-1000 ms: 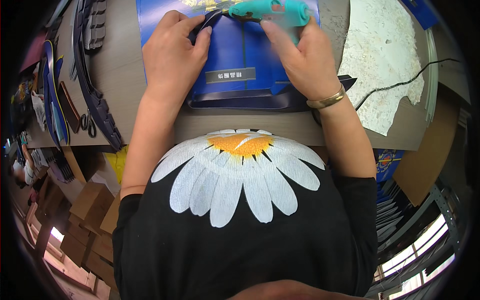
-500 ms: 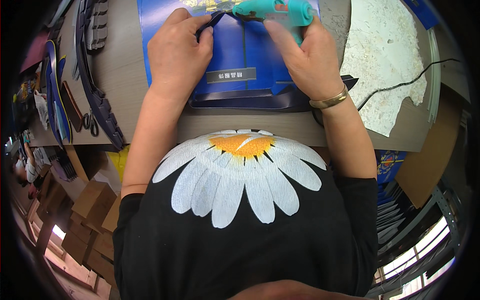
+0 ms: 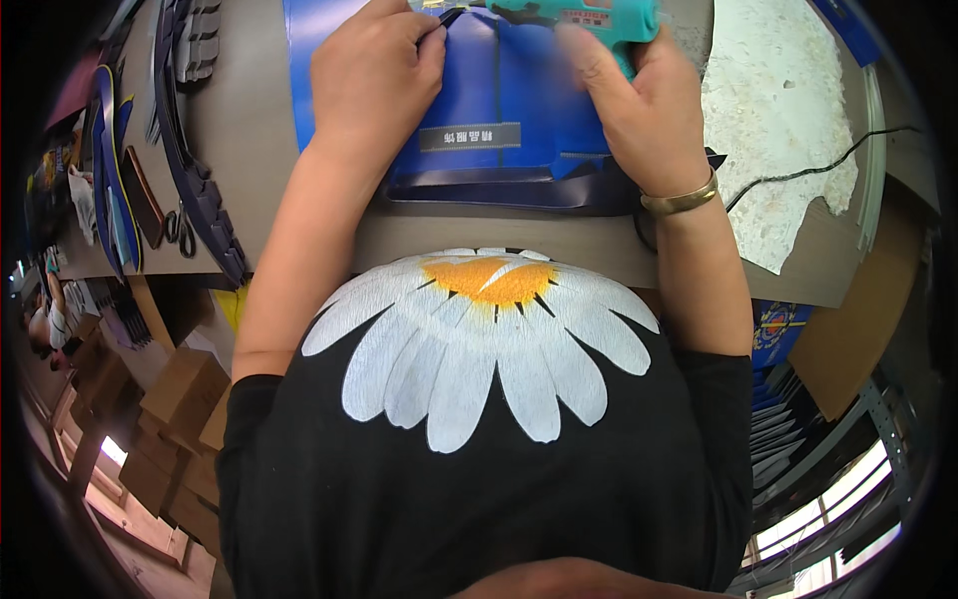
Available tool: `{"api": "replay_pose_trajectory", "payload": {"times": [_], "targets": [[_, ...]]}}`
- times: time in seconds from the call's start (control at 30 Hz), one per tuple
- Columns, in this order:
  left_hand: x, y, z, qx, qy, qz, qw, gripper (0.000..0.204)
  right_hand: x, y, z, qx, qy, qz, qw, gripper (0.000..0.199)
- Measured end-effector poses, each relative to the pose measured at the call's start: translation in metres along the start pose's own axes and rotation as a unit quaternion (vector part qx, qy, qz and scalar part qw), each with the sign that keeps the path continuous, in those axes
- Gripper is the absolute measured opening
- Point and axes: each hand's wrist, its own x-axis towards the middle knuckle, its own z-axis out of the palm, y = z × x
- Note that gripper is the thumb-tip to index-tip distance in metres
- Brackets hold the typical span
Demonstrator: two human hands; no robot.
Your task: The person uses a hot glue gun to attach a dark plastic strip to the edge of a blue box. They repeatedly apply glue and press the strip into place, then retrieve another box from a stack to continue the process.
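A blue folded card piece (image 3: 504,100) with a grey label lies on the brown table (image 3: 254,120), dark strips under its near edge. My left hand (image 3: 374,75) presses down on its upper left part, fingers curled at the top edge. My right hand (image 3: 639,105) grips a teal glue gun (image 3: 584,14) whose nozzle points left toward my left fingertips. A gold bangle sits on my right wrist.
Stacks of dark blue curved strips (image 3: 195,170) and scissors (image 3: 180,228) lie at the left. A white crusted sheet (image 3: 778,130) and a black cord (image 3: 828,165) lie at the right. Cardboard boxes (image 3: 180,389) stand below the table's left side.
Both hands have shifted slightly up toward the far edge of the blue piece. The glue gun has moved a little higher and to the left.
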Motion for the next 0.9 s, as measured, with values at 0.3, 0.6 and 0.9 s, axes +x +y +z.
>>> {"api": "replay_pose_trajectory", "payload": {"times": [0.3, 0.6, 0.9], "targets": [[-0.005, -0.009, -0.003, -0.264, -0.019, -0.128, 0.956, 0.013, -0.008, -0.021, -0.009, 0.064, -0.030, 0.082, 0.994, 0.016], [-0.010, -0.012, 0.006, -0.256, 0.018, -0.099, 0.961, 0.013, -0.025, -0.028, -0.008, 0.083, 0.024, 0.019, 0.996, 0.016], [-0.057, -0.021, 0.006, -0.178, 0.106, -0.007, 0.978, 0.022, -0.063, -0.025, -0.041, 0.072, 0.015, 0.048, 0.996, 0.027]]}}
